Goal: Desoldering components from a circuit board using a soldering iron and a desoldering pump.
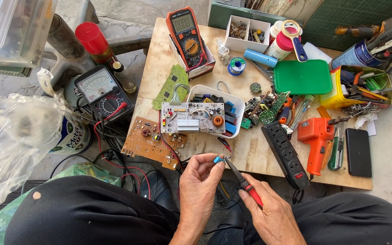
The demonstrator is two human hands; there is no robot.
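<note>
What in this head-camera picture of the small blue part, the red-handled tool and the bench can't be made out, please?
- Small blue part, head view: too small, and the left hand fingertips cover most of it.
- Red-handled tool: its tip is too fine to make out, and the right hand hides the handle end.
- White box: contents too small.
- Brush can: cut by the right edge.

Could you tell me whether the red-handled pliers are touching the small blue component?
Touching: in the head view, the pliers' tips meet the component pinched by the left hand.

Circuit board (pixel 192 117) on tub (pixel 237 100), table (pixel 255 152) centre.
</note>
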